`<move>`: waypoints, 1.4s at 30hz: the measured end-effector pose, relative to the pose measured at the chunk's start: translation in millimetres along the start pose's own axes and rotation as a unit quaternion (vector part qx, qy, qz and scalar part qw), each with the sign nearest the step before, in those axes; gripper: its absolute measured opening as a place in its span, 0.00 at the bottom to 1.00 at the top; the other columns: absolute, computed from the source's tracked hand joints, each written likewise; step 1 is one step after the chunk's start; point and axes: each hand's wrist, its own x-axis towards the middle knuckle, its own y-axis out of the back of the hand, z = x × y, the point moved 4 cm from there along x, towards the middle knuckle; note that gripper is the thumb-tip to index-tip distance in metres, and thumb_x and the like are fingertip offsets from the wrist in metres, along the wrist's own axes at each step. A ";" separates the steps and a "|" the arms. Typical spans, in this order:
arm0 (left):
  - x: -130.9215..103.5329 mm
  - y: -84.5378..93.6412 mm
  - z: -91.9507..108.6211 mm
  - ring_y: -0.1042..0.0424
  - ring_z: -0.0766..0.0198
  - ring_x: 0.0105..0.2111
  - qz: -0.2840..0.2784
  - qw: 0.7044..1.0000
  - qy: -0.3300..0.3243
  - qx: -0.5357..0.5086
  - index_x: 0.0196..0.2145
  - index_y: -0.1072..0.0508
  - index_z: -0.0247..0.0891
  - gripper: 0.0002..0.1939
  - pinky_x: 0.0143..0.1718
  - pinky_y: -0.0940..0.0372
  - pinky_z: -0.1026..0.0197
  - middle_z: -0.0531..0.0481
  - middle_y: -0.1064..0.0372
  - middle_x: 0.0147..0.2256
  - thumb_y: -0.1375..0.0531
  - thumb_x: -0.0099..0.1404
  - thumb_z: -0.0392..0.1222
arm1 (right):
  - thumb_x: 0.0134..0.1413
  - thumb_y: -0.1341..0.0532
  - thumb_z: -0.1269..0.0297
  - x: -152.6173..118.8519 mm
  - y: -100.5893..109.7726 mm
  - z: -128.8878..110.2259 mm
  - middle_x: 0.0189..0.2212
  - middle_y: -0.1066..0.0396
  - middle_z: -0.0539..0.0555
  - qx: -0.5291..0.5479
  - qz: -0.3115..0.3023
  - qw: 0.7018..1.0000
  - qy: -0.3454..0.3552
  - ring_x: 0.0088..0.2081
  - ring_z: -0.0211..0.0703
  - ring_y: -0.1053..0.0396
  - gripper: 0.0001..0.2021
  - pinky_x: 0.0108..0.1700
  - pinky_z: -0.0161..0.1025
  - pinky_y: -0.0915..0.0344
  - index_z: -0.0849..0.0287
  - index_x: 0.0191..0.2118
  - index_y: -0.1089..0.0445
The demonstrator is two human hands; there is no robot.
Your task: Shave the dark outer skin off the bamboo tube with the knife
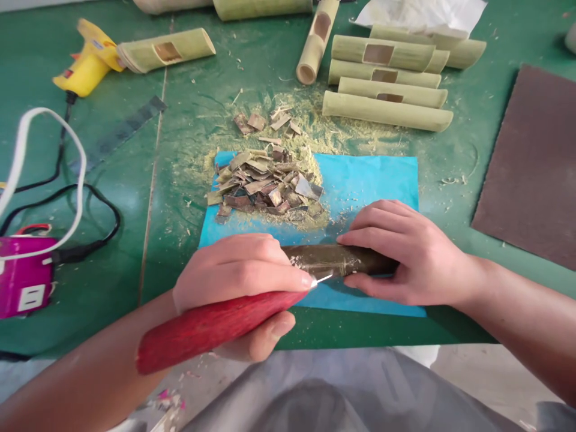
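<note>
A dark brown tube, perhaps bamboo (321, 259), lies crosswise on a blue sheet (369, 180), with pale scratched lines and crumbs on its surface. My left hand (234, 276) is closed around a red-handled tool (216, 327); its thin metal point touches or nearly touches the tube's near side. The fingers of my right hand (400, 255) wrap round the right end of the tube, thumb on the near side. Just beyond my left hand, a heap of brown and greenish chips (265, 183) rests on the sheet amid pale dust.
Cut bamboo pieces (382, 113) lie at the back right, near white paper (423, 15). A yellow glue gun (90, 60) touches another bamboo piece (189, 49). Cables and a magenta box (24, 270) are at left, a brown sheet (531, 168) at right.
</note>
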 end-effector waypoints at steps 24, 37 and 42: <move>9.3 -3.6 -1.2 0.24 0.66 0.24 -0.022 0.999 0.035 0.020 0.43 0.24 0.43 0.11 0.25 0.26 0.65 0.53 0.21 0.29 0.37 0.63 0.32 | 0.59 0.33 0.60 3.8 -2.5 2.9 0.37 0.22 0.59 0.015 0.011 1.000 0.024 0.39 0.49 0.25 0.11 0.42 0.47 0.29 0.62 0.41 0.24; 0.5 -1.9 -5.8 0.25 0.65 0.22 0.045 0.998 0.052 0.005 0.39 0.22 0.44 0.07 0.23 0.26 0.63 0.53 0.21 0.27 0.38 0.64 0.35 | 0.59 0.33 0.59 2.9 -3.4 2.9 0.37 0.22 0.59 -0.001 0.011 0.999 0.034 0.39 0.49 0.25 0.11 0.42 0.47 0.30 0.62 0.41 0.24; 3.9 -4.0 -7.2 0.22 0.65 0.26 -0.025 0.999 0.039 0.009 0.42 0.24 0.42 0.08 0.28 0.24 0.65 0.52 0.20 0.30 0.36 0.64 0.35 | 0.59 0.34 0.59 3.2 -2.8 2.9 0.37 0.22 0.58 -0.007 0.008 0.999 0.033 0.39 0.48 0.25 0.11 0.42 0.46 0.30 0.61 0.41 0.25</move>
